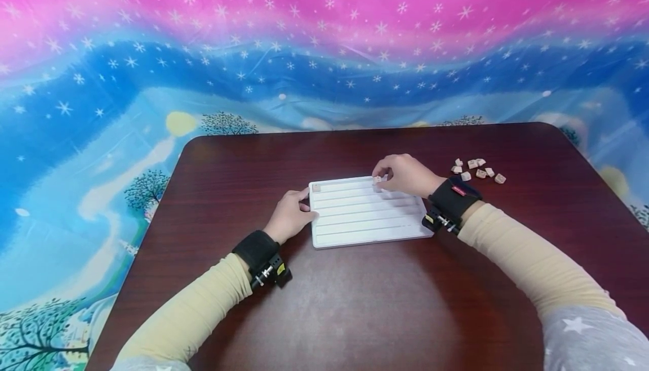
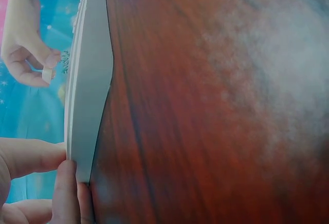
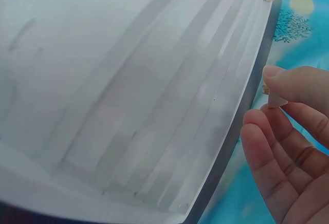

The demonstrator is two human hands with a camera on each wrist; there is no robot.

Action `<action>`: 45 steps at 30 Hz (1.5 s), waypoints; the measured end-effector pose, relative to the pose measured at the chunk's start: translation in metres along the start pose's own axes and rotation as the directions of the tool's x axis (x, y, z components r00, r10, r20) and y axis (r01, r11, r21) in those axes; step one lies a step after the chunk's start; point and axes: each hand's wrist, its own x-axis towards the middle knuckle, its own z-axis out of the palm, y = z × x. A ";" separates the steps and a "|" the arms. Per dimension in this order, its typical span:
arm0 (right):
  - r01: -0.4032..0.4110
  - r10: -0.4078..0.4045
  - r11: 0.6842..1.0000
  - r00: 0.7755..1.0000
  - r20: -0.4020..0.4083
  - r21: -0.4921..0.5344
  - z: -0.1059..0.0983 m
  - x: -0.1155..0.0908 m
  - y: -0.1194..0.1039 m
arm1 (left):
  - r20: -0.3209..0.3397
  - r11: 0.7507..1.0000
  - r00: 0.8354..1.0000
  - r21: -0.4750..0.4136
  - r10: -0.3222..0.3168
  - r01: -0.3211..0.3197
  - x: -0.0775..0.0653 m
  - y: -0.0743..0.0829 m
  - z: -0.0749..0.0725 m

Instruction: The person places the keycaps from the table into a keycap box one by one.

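A white board with several long ridged rows lies on the table in the head view. My left hand pinches its left edge, thumb on the top face and fingers at the side. Over the back row, my right hand holds a small beige keycap-like piece between thumb and fingertips. In the right wrist view that piece is tapered, and the fingers partly cover it. Another small beige piece sits at the board's back left corner.
Several loose beige pieces are scattered on the dark wooden table, to the right of the board and beyond my right wrist. A patterned cloth hangs behind the table's far edge.
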 end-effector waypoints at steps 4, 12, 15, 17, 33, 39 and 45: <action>0.028 -0.028 1.000 1.000 0.007 -0.002 0.002 0.003 -0.004 | -0.001 1.000 1.000 0.004 0.000 0.000 -0.001 -0.001 0.000; 0.045 -0.045 0.999 0.999 0.010 -0.025 0.006 0.012 -0.012 | -0.004 1.000 1.000 0.001 -0.010 0.010 0.000 -0.002 -0.001; 0.061 -0.060 0.998 0.998 0.007 -0.029 0.007 0.015 -0.015 | -0.004 1.000 1.000 0.000 -0.010 0.010 0.000 -0.003 -0.001; 0.065 -0.065 0.997 0.998 0.007 -0.028 0.008 0.016 -0.018 | -0.003 1.000 1.000 0.000 -0.009 0.009 0.000 -0.003 -0.001; 0.066 -0.065 0.998 0.997 0.042 -0.021 0.017 0.034 -0.032 | 0.009 1.000 1.000 0.000 0.003 -0.003 0.000 -0.001 -0.001; 0.056 -0.054 0.998 0.997 0.056 -0.026 0.021 0.042 -0.038 | 0.010 1.000 1.000 0.012 0.002 -0.002 0.001 -0.002 -0.001; 0.046 -0.042 0.998 0.996 0.074 -0.050 0.025 0.046 -0.042 | 0.009 1.000 1.000 0.013 0.005 -0.005 0.003 -0.001 0.000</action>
